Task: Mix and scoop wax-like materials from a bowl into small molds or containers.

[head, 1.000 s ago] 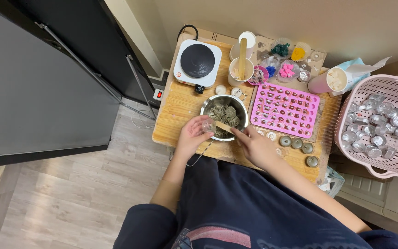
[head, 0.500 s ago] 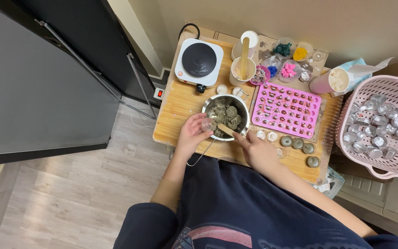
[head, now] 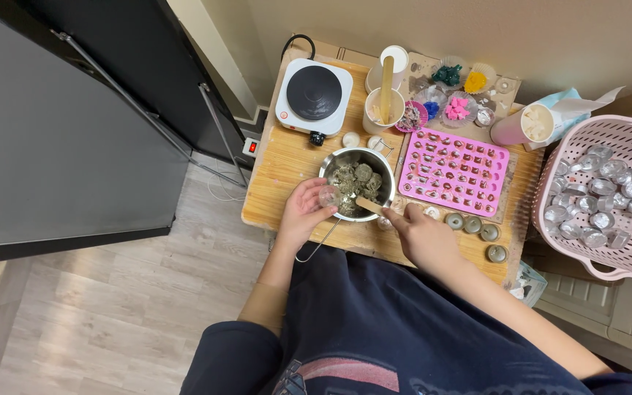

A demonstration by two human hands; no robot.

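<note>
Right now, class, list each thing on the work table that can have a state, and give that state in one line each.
Metal pot: holds greyish lumps, uncovered.
Wooden stick: tip in the pot, held by the right hand.
Left hand: fingers at the pot's rim.
Hot plate: bare, nothing on it.
Pink mould: flat on the table.
Pink basket: holds foil cups.

Soft, even indoor light is falling from above, keeping shadows faint. Foil cups (head: pixel 601 192) are glinting brightly. Focus is holding sharp; the wide lens is bending the edges slightly.
</note>
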